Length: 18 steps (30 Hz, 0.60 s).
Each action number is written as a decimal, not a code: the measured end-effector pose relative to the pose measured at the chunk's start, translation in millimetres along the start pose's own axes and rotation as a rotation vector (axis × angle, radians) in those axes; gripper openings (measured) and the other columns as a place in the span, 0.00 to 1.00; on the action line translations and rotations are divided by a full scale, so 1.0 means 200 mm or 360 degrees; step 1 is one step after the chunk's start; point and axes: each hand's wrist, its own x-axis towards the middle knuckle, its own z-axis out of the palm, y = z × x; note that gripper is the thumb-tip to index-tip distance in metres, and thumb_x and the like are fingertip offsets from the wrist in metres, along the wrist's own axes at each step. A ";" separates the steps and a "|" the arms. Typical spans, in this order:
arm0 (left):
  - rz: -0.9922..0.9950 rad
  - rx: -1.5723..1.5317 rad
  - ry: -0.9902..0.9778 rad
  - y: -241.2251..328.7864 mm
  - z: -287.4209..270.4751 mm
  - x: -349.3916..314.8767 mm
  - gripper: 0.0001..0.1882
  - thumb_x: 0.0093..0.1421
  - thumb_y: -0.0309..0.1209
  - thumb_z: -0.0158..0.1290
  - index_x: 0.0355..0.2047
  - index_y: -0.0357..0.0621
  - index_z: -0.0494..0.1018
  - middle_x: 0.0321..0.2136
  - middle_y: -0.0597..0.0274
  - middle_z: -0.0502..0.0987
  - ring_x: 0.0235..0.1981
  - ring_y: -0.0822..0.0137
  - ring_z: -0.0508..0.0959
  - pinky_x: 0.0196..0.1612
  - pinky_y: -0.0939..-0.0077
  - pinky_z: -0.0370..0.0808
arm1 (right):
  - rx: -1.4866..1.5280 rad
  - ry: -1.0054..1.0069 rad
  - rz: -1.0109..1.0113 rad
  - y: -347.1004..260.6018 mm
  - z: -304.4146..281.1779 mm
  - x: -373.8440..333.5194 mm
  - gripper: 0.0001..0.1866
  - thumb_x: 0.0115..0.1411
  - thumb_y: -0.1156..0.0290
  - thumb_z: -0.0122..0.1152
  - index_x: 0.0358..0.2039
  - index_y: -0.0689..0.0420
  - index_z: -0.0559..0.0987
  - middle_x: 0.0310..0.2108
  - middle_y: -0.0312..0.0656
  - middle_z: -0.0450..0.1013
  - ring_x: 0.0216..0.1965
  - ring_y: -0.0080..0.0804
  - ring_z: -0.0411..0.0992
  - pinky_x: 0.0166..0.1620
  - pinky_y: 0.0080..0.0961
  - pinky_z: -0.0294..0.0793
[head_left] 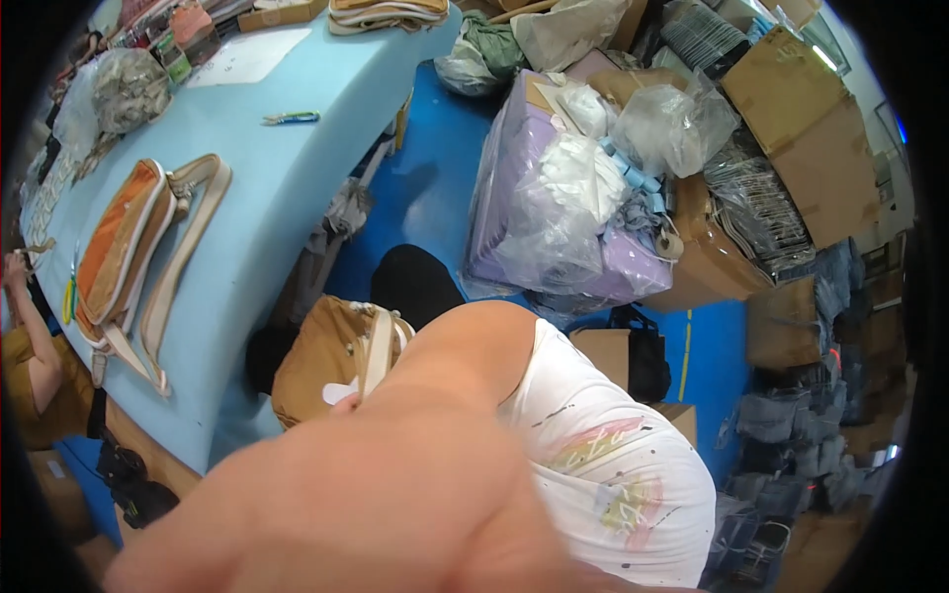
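A blurred right hand (pixel 356 504) fills the foreground, its hold impossible to tell, below a white sleeve (pixel 623 465). Beyond, a fingertip of the mostly hidden left hand (pixel 346 403) shows against a tan bag (pixel 314 361); I cannot tell its grip. The bag is beside a pale-blue table (pixel 262 188) bearing an orange-brown bag (pixel 124 247). Farther off is a plastic-wrapped lilac bundle (pixel 504 188).

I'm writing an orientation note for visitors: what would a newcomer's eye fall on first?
The blurred bare skin filling the bottom foreground probably strikes first. Next comes the orange-and-tan bag lying on the light-blue table at left. The plastic-wrapped purple bundle, upper centre, follows.
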 end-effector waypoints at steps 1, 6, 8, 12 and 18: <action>-0.0004 0.0020 -0.0059 0.01 0.01 0.01 0.13 0.64 0.30 0.47 0.45 0.35 0.70 0.33 0.65 0.74 0.29 0.77 0.73 0.27 0.83 0.74 | 0.0128 -0.0032 -0.0051 0.13 -0.07 0.00 0.18 0.67 0.66 0.41 0.49 0.66 0.69 0.46 0.50 0.70 0.49 0.37 0.69 0.53 0.31 0.67; 0.0070 0.0103 -0.0180 0.01 -0.02 -0.02 0.13 0.64 0.30 0.47 0.45 0.35 0.70 0.33 0.65 0.73 0.29 0.78 0.73 0.27 0.83 0.74 | -0.0057 -0.0072 0.0650 0.31 -0.09 -0.10 0.18 0.68 0.70 0.37 0.45 0.69 0.74 0.41 0.48 0.74 0.45 0.40 0.72 0.51 0.29 0.71; 0.0089 0.0139 -0.0170 0.01 -0.04 -0.03 0.13 0.64 0.30 0.47 0.45 0.35 0.70 0.33 0.65 0.73 0.29 0.78 0.73 0.27 0.83 0.74 | -0.0450 -0.0075 0.0821 0.32 -0.14 -0.20 0.13 0.65 0.70 0.45 0.37 0.63 0.77 0.36 0.45 0.74 0.37 0.36 0.72 0.42 0.27 0.71; 0.0028 0.0133 -0.0055 0.03 -0.03 -0.09 0.13 0.64 0.30 0.47 0.45 0.35 0.70 0.33 0.65 0.73 0.29 0.78 0.73 0.27 0.83 0.74 | -0.1028 0.0155 0.0641 0.13 -0.15 -0.03 0.06 0.59 0.73 0.56 0.36 0.60 0.77 0.30 0.41 0.73 0.33 0.30 0.73 0.35 0.24 0.71; -0.0134 0.0084 -0.0034 0.08 0.01 -0.08 0.13 0.64 0.31 0.47 0.45 0.35 0.70 0.33 0.65 0.73 0.29 0.78 0.73 0.27 0.83 0.75 | -0.0898 -0.0130 0.0084 0.21 -0.18 0.13 0.08 0.61 0.73 0.52 0.37 0.63 0.77 0.32 0.42 0.74 0.35 0.29 0.73 0.39 0.23 0.72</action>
